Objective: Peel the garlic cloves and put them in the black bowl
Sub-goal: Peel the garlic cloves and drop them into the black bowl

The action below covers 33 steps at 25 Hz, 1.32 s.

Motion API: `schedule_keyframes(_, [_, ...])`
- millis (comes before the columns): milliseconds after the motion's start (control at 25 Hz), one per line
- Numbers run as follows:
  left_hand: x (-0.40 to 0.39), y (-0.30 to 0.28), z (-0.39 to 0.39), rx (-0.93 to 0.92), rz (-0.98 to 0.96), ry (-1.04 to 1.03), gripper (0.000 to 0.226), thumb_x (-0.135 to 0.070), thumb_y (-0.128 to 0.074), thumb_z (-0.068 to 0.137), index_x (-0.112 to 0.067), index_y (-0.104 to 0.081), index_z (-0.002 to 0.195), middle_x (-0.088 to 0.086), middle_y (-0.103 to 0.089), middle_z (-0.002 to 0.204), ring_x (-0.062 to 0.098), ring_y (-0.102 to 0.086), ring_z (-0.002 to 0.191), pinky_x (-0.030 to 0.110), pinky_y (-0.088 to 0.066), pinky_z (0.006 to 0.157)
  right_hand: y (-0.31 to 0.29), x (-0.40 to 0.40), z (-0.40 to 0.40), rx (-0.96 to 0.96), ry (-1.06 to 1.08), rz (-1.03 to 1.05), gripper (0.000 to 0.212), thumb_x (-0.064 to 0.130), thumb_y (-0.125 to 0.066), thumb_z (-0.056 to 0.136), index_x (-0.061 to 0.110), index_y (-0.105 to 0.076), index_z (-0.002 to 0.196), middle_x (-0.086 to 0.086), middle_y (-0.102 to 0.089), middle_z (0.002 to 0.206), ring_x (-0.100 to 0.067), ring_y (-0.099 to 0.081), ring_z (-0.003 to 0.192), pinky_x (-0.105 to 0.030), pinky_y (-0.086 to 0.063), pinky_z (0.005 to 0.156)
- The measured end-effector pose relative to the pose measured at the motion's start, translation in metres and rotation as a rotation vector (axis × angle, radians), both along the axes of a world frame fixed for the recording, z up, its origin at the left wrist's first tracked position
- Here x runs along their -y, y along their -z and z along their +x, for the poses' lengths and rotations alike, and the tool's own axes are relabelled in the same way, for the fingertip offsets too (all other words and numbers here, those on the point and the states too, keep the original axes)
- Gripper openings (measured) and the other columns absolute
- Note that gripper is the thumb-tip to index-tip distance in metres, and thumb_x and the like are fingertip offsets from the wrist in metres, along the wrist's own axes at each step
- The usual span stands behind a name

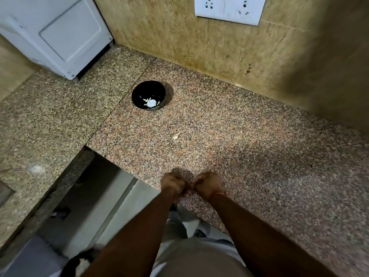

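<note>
Left hand (174,183) and right hand (207,184) curled together at worktop's (249,140) near edge, what they pinch too small to tell, black bowl (148,95) further back, garlic clove (176,135) between.

A speckled granite counter (249,148) runs into a corner of tan wall tiles (163,31). A white appliance (60,35) stands far left; a white socket plate (229,9) hangs above.

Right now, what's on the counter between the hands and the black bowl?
One small pale garlic piece lies between the hands and the black bowl; otherwise bare counter, head view.
</note>
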<state>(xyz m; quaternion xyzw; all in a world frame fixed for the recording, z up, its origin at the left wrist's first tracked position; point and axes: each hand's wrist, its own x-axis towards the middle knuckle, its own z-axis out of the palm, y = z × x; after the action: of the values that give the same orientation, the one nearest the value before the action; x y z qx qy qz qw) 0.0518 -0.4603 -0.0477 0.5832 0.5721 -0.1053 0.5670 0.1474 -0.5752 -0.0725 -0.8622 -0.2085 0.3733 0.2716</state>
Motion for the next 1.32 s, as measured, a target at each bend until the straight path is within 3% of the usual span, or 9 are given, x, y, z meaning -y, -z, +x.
schedule_keyframes(80, [-0.002,0.0,-0.002,-0.014,0.01,0.02,0.009,0.004,-0.08,0.083,0.004,-0.073,0.077,0.02,-0.072,0.064,0.029,-0.071,0.052,0.04,-0.061,0.054,0.002,0.0,-0.001,0.004,0.026,0.003,0.007,0.018,-0.078,0.079,0.022,-0.081,0.076,0.009,-0.076,0.075,-0.006,-0.07,0.069,-0.023,-0.059,0.071])
schedule_keyframes(200, [-0.006,-0.001,-0.004,-0.007,0.025,0.038,0.012,0.007,-0.081,0.08,0.001,-0.073,0.073,0.022,-0.072,0.065,0.037,-0.073,0.06,0.049,-0.064,0.061,0.005,-0.001,-0.005,0.061,-0.003,-0.013,0.005,0.023,-0.077,0.079,0.025,-0.081,0.078,0.009,-0.077,0.076,-0.008,-0.071,0.07,-0.03,-0.062,0.071])
schedule_keyframes(280, [-0.007,0.0,-0.005,-0.031,0.035,0.031,0.014,0.006,-0.082,0.08,-0.001,-0.074,0.071,0.019,-0.072,0.063,0.034,-0.073,0.058,0.048,-0.064,0.061,0.008,-0.001,-0.004,0.069,0.022,-0.012,0.005,0.023,-0.081,0.076,0.027,-0.08,0.073,0.012,-0.075,0.072,-0.005,-0.07,0.067,-0.032,-0.063,0.07])
schedule_keyframes(400, [-0.01,0.003,-0.008,-0.057,0.0,0.017,0.013,-0.004,-0.087,0.078,0.001,-0.076,0.076,0.017,-0.073,0.064,0.026,-0.07,0.052,0.045,-0.064,0.059,0.015,0.002,-0.002,0.037,0.077,0.006,0.015,0.019,-0.086,0.071,0.029,-0.076,0.064,0.016,-0.072,0.066,-0.001,-0.069,0.065,-0.033,-0.064,0.07])
schedule_keyframes(600, [-0.01,0.007,-0.013,-0.186,-0.079,-0.019,0.033,-0.022,-0.092,0.075,0.005,-0.073,0.07,0.018,-0.072,0.062,0.024,-0.066,0.045,0.038,-0.063,0.053,0.021,0.003,-0.003,0.025,0.092,-0.023,0.022,0.022,-0.091,0.069,0.032,-0.072,0.062,0.018,-0.071,0.066,-0.002,-0.069,0.066,-0.035,-0.064,0.066])
schedule_keyframes(720, [-0.011,0.013,-0.012,-0.208,-0.142,-0.031,0.032,-0.019,-0.089,0.08,0.009,-0.074,0.079,0.022,-0.073,0.066,0.026,-0.068,0.048,0.041,-0.062,0.056,0.022,0.002,-0.002,0.029,0.098,-0.044,0.023,0.026,-0.093,0.066,0.033,-0.072,0.062,0.018,-0.072,0.068,-0.003,-0.069,0.067,-0.035,-0.064,0.066])
schedule_keyframes(920, [-0.017,0.024,-0.008,-0.219,-0.136,-0.021,0.029,-0.014,-0.089,0.08,0.01,-0.073,0.077,0.024,-0.072,0.065,0.031,-0.071,0.051,0.045,-0.063,0.056,0.02,0.0,-0.004,0.067,0.075,-0.062,0.027,0.025,-0.091,0.071,0.032,-0.067,0.059,0.017,-0.07,0.069,-0.003,-0.068,0.067,-0.031,-0.062,0.066])
schedule_keyframes(1120, [-0.017,0.029,-0.009,-0.203,-0.106,0.001,0.03,-0.016,-0.087,0.083,0.011,-0.073,0.079,0.021,-0.071,0.061,0.026,-0.066,0.045,0.036,-0.058,0.047,0.024,0.0,-0.004,0.106,0.047,-0.064,0.031,0.028,-0.093,0.068,0.034,-0.064,0.059,0.016,-0.07,0.07,-0.004,-0.068,0.067,-0.03,-0.062,0.064])
schedule_keyframes(1320, [-0.017,0.036,-0.01,-0.188,-0.109,0.066,0.033,-0.021,-0.087,0.083,0.008,-0.073,0.078,0.018,-0.072,0.061,0.027,-0.072,0.053,0.046,-0.064,0.062,0.027,0.0,-0.003,0.106,0.059,-0.072,0.031,0.025,-0.092,0.069,0.032,-0.064,0.058,0.015,-0.07,0.07,-0.004,-0.068,0.067,-0.03,-0.061,0.063])
